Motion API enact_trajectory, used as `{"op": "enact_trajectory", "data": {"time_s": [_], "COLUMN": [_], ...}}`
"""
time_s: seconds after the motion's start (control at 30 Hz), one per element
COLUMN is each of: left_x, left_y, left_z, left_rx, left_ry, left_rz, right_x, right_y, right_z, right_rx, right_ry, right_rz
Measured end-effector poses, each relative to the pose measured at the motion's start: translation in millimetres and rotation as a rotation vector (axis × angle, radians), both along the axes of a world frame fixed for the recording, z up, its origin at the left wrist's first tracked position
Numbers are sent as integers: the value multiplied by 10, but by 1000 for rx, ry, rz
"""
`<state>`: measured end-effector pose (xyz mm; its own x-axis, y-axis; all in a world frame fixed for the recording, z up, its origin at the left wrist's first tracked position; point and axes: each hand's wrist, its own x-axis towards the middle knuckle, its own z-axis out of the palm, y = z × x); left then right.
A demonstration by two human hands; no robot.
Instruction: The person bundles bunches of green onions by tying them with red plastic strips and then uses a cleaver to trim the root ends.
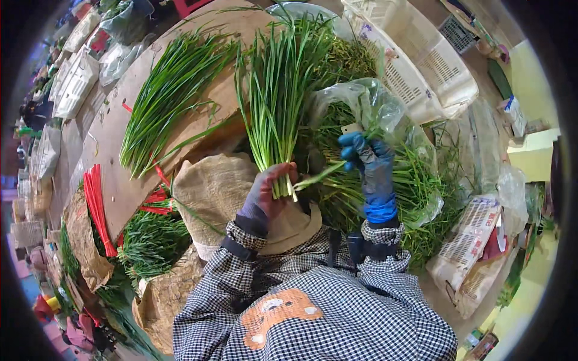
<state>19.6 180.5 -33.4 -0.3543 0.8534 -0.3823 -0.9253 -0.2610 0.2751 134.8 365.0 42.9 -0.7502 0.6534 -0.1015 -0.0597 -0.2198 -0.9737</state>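
Observation:
My left hand [273, 185], in a purplish knit glove, grips a bunch of long green chives [275, 99] near the pale stem ends, with the leaves fanning away from me. To its right my right hand [372, 167], in a blue rubber glove, has curled fingers around a thin chive strand [323, 176] that runs toward the base of the bunch. A small pale flat piece [351, 128] shows at those fingers; what it belongs to is hidden. Beneath the right hand lies a heap of loose chives [406, 189], partly in a clear plastic bag [361, 97].
Another chive bundle [176, 94] rests on a wooden board [122, 131], near red ties [97, 207]. Tied chives [156, 241] stand at lower left. Burlap cloth [216, 185] covers my lap. White plastic crates [415, 54] stand upper right; another crate [469, 243] lies at right.

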Motion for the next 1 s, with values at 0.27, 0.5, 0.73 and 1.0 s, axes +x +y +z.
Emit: {"op": "enact_trajectory", "data": {"time_s": [0.27,0.5,0.73,1.0], "left_x": [26,83,271,238], "left_y": [-23,51,155,170], "left_z": [141,238,23,280], "left_rx": [-80,-342,-504,-186], "left_ry": [-8,194,832,783], "left_rz": [-47,-28,13,-18], "right_x": [-225,-283,-575,-342], "right_y": [1371,984,-393,-289], "right_z": [546,-21,-405,-577], "right_rx": [757,477,526,190], "right_ry": [-128,-410,-377,-175], "right_rz": [-129,273,410,274]}}
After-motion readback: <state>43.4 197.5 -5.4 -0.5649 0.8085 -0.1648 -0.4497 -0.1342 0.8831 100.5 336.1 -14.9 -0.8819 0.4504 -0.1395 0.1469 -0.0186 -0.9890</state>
